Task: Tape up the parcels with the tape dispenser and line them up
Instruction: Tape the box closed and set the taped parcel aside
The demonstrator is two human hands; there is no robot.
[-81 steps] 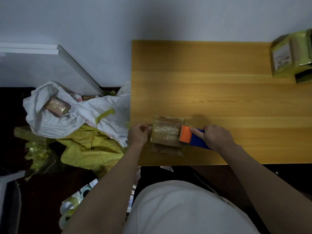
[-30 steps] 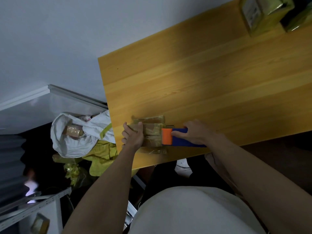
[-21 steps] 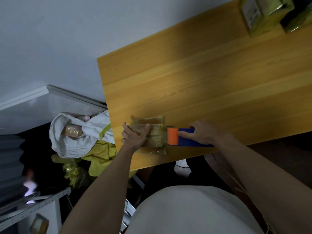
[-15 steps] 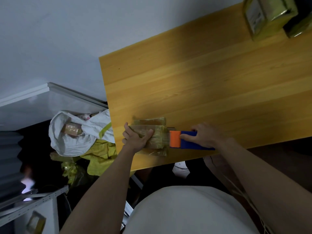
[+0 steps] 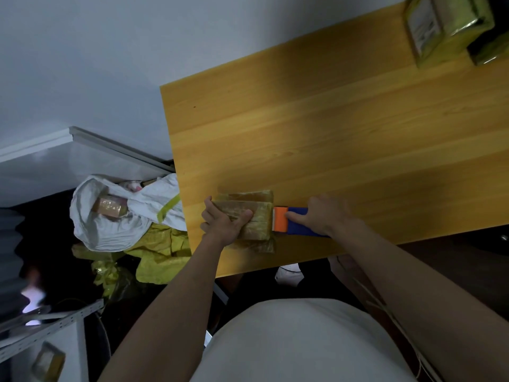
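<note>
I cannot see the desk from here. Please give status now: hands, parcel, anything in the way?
Left hand holds the parcel down. Right hand grips the tape dispenser, at the parcel's right end. Nothing in the way.

Both bare forearms reach forward from the torso. The left hand [image 5: 224, 226] lies palm down, thumb stretched out to the right and fingers curled over a far edge. The right hand [image 5: 325, 216] is curled in a grip, index finger extended leftward.
</note>
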